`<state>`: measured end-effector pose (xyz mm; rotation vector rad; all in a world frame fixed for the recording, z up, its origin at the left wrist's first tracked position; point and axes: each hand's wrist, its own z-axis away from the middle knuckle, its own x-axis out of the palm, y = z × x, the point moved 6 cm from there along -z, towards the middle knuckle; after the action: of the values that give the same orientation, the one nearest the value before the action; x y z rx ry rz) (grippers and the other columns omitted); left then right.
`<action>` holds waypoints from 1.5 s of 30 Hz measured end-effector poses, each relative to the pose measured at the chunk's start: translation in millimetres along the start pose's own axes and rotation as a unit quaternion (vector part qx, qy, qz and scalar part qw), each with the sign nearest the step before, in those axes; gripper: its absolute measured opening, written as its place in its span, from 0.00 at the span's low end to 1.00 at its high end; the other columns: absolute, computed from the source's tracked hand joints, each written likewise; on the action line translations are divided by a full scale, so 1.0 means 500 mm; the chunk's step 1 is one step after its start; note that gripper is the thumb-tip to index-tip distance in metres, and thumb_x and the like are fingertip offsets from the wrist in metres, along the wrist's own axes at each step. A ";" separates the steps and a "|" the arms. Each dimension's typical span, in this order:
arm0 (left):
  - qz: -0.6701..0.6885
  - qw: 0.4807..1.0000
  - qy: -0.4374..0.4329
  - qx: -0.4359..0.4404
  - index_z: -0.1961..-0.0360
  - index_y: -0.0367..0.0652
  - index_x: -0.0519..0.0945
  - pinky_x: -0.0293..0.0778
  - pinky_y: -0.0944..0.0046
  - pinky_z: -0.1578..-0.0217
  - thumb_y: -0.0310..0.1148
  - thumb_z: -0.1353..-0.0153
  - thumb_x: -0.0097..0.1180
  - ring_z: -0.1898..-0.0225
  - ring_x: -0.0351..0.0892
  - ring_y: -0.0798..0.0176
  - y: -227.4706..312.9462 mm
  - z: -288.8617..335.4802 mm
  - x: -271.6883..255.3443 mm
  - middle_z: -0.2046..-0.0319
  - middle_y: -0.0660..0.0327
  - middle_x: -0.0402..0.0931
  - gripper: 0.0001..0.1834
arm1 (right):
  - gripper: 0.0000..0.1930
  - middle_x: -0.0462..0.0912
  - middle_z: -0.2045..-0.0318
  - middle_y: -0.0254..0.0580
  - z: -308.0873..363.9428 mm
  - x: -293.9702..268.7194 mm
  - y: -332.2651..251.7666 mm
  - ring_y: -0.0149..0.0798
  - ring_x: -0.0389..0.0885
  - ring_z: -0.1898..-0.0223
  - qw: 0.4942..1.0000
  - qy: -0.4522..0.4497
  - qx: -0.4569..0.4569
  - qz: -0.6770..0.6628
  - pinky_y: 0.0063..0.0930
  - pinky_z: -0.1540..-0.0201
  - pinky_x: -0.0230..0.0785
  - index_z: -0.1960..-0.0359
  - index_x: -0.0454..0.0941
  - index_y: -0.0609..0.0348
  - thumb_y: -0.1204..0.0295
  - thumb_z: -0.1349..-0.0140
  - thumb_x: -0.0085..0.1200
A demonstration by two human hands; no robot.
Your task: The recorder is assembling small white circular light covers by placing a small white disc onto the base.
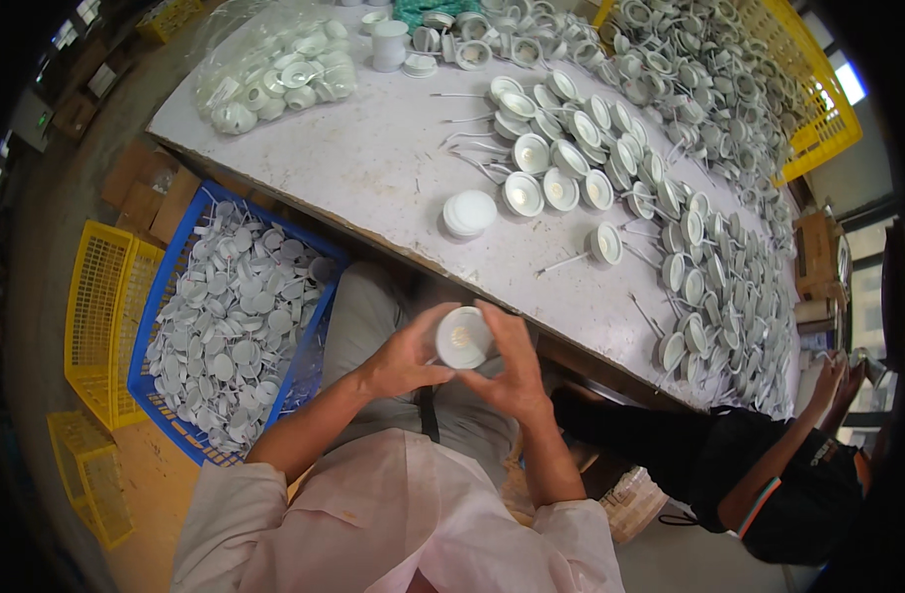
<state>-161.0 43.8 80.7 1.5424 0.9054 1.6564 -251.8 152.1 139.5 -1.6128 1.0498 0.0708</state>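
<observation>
- White and round, with a pale yellowish centre, the lamp-like fitting [463,338] is held over the person's grey trousers [356,301], face up, probably so its front can be seen.
- The bare left hand [405,354] grips its left side, the bare right hand [515,364] its right; holding opposite edges likely steadies it and leaves the face uncovered.
- On the pale, scuffed tabletop [373,168], a short stack of translucent white discs [469,213] stands near the edge, seemingly within easy reach.
- Beyond, white cup-shaped fittings [530,153] with thin wire leads [564,264] lean close together, perhaps to save space.
- At left, a blue plastic basket [139,371] holds heaped white round pieces [240,296], its walls apparently containing the loose pile.
</observation>
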 end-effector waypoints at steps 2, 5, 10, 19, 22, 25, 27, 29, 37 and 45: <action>0.012 0.998 0.064 0.006 0.31 0.36 0.47 0.58 0.59 0.36 0.20 0.49 0.63 0.35 0.60 0.60 -0.003 0.041 -0.037 0.37 0.54 0.59 0.48 | 0.41 0.74 0.45 0.51 -0.018 0.023 0.010 0.51 0.73 0.48 0.999 -0.014 -0.003 -0.039 0.39 0.44 0.66 0.41 0.68 0.62 0.75 0.62 0.71; 0.016 0.991 0.132 0.015 0.33 0.37 0.52 0.70 0.58 0.44 0.18 0.51 0.63 0.42 0.69 0.60 0.000 0.096 -0.083 0.41 0.54 0.65 0.45 | 0.28 0.79 0.54 0.43 -0.064 0.025 0.102 0.37 0.77 0.55 0.972 0.050 0.177 -0.146 0.32 0.50 0.69 0.47 0.74 0.64 0.71 0.51 0.67; 0.015 0.985 0.173 -0.001 0.35 0.35 0.54 0.76 0.60 0.48 0.15 0.49 0.61 0.43 0.70 0.62 -0.017 0.127 -0.096 0.43 0.56 0.66 0.41 | 0.16 0.79 0.77 0.36 -0.176 0.008 0.240 0.27 0.76 0.77 0.924 0.219 0.304 -0.074 0.21 0.73 0.69 0.66 0.77 0.67 0.63 0.42 0.61; -0.033 0.988 0.148 0.034 0.34 0.35 0.52 0.77 0.59 0.48 0.14 0.51 0.61 0.43 0.69 0.61 -0.032 0.112 -0.084 0.43 0.56 0.64 0.44 | 0.18 0.74 0.83 0.33 -0.224 0.028 0.293 0.26 0.69 0.82 0.936 0.177 0.301 -0.045 0.22 0.79 0.62 0.79 0.73 0.60 0.59 0.42 0.61; -0.036 0.985 0.162 0.039 0.33 0.36 0.52 0.79 0.60 0.53 0.14 0.51 0.60 0.48 0.73 0.61 -0.021 0.113 -0.089 0.44 0.56 0.67 0.44 | 0.18 0.72 0.84 0.31 -0.219 0.038 0.276 0.25 0.66 0.83 0.922 0.169 0.318 -0.141 0.21 0.79 0.60 0.80 0.73 0.59 0.60 0.40 0.59; -0.071 0.975 0.198 0.071 0.33 0.37 0.53 0.81 0.63 0.61 0.14 0.51 0.60 0.54 0.77 0.62 -0.002 0.120 -0.104 0.47 0.56 0.69 0.44 | 0.17 0.72 0.84 0.30 -0.212 0.040 0.265 0.24 0.65 0.83 0.904 0.157 0.339 -0.207 0.20 0.79 0.58 0.80 0.72 0.57 0.60 0.38 0.56; -0.043 0.969 0.236 0.067 0.34 0.38 0.54 0.80 0.64 0.63 0.14 0.52 0.61 0.56 0.78 0.63 0.011 0.134 -0.131 0.48 0.56 0.70 0.44 | 0.17 0.71 0.84 0.30 -0.209 0.033 0.262 0.23 0.65 0.83 0.904 0.152 0.333 -0.220 0.19 0.79 0.58 0.80 0.72 0.57 0.60 0.37 0.55; -0.029 0.954 0.296 0.033 0.35 0.38 0.56 0.79 0.66 0.67 0.16 0.52 0.62 0.61 0.78 0.65 0.022 0.154 -0.165 0.51 0.56 0.72 0.43 | 0.18 0.73 0.85 0.32 -0.207 0.032 0.266 0.24 0.67 0.83 0.905 0.140 0.336 -0.220 0.20 0.79 0.61 0.82 0.72 0.57 0.61 0.37 0.55; -0.027 0.936 0.345 0.071 0.36 0.40 0.59 0.74 0.74 0.76 0.17 0.53 0.63 0.69 0.78 0.69 0.012 0.192 -0.191 0.58 0.60 0.76 0.42 | 0.15 0.73 0.85 0.32 -0.198 0.028 0.266 0.24 0.68 0.83 0.898 0.149 0.334 -0.246 0.20 0.79 0.61 0.78 0.74 0.59 0.63 0.37 0.55; -0.047 0.942 0.330 0.024 0.37 0.36 0.56 0.80 0.65 0.66 0.16 0.52 0.61 0.63 0.80 0.64 0.010 0.170 -0.170 0.55 0.55 0.74 0.41 | 0.11 0.77 0.80 0.34 -0.130 0.012 0.271 0.23 0.71 0.81 0.849 0.179 0.344 -0.358 0.17 0.77 0.64 0.71 0.77 0.62 0.67 0.34 0.52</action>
<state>-71.5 -28.4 45.5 0.9404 1.3407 2.1300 -366.9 102.9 56.1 -1.2557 0.5603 -1.0347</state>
